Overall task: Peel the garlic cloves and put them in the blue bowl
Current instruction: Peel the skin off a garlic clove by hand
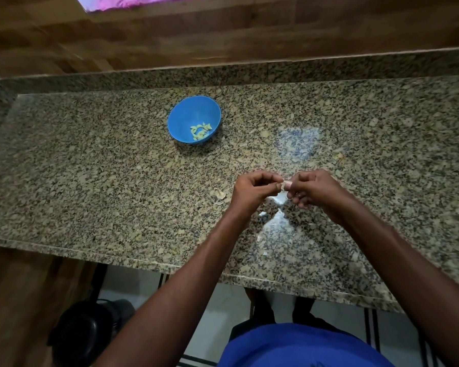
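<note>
A garlic clove [286, 184] is pinched between the left hand [255, 192] and right hand [313, 192] above the near tabletop [90, 181]. Peeled cloves [200, 132] are held in the blue bowl [182, 115], far left.

We note one garlic clove [287, 184], pale, pinched between both hands; peeled cloves [201, 132] lie in the upright blue bowl [182, 116].
</note>
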`<action>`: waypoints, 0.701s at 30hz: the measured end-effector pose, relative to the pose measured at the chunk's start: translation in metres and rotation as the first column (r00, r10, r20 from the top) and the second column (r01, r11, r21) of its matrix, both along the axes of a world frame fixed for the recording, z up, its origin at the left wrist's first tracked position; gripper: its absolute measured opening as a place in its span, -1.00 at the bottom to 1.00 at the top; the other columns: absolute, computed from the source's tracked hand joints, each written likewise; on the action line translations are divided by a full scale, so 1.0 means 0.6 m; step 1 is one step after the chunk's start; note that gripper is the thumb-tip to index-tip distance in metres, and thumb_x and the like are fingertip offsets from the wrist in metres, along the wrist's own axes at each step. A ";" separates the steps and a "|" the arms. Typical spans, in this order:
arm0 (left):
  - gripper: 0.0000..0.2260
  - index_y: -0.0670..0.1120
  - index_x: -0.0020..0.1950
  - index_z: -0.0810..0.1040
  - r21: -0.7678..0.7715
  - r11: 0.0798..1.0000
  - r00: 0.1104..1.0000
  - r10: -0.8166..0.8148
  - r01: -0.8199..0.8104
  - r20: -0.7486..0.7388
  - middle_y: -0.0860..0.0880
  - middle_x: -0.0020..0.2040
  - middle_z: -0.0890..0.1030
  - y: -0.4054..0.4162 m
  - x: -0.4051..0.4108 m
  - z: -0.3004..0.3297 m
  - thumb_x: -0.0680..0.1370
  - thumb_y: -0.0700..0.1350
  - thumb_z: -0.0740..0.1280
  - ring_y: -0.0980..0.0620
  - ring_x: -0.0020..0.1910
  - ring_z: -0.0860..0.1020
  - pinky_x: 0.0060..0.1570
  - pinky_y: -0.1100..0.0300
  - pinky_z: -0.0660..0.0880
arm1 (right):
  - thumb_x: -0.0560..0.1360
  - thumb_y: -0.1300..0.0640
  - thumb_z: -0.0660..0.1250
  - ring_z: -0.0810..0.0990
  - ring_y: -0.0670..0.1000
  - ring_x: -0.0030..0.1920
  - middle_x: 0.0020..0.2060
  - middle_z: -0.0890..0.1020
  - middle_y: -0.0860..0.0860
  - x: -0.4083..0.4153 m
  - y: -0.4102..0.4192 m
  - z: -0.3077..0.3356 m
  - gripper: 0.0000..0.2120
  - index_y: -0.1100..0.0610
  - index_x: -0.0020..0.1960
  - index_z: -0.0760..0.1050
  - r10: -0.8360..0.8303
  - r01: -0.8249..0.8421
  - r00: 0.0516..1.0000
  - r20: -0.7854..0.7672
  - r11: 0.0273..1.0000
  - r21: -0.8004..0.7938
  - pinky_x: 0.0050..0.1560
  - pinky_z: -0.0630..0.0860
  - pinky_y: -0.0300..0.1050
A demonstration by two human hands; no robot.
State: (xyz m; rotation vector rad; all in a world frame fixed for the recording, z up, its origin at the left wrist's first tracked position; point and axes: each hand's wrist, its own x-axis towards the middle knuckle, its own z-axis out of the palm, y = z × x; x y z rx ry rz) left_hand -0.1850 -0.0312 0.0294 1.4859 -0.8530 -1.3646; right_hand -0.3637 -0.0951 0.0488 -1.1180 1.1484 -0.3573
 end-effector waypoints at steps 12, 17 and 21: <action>-0.93 -0.09 -0.06 0.68 0.007 0.996 0.760 0.059 -0.083 0.648 0.06 -0.20 0.67 -0.111 0.038 -0.071 0.53 -0.25 0.49 0.17 -0.24 0.63 -0.24 0.33 0.61 | 0.56 0.23 0.40 0.58 -0.07 -0.41 -0.33 0.68 0.06 0.032 0.014 -0.070 -0.78 0.18 -0.27 0.60 -0.024 -0.092 0.896 -0.443 0.966 -0.240 -0.42 0.42 -0.29; -0.94 -0.09 -0.06 0.67 0.043 0.998 0.687 0.003 -0.050 0.727 0.09 -0.20 0.63 -0.091 0.049 -0.091 0.53 -0.22 0.51 0.17 -0.24 0.63 -0.28 0.35 0.55 | 0.47 0.18 0.54 0.56 -0.12 -0.35 -0.37 0.63 -0.04 0.037 0.020 -0.078 -0.79 0.14 -0.29 0.57 -0.050 -0.160 0.842 -0.538 0.928 -0.336 -0.36 0.33 -0.32; -0.92 -0.11 -0.02 0.69 0.021 0.999 0.735 0.016 -0.041 0.678 0.01 -0.15 0.70 -0.057 0.060 -0.097 0.55 -0.27 0.46 0.08 -0.19 0.69 -0.15 0.16 0.68 | 0.45 0.24 0.52 0.58 -0.07 -0.35 -0.38 0.61 -0.04 0.026 0.024 -0.091 -0.79 0.12 -0.30 0.54 -0.079 -0.175 0.832 -0.549 0.902 -0.395 -0.38 0.29 -0.31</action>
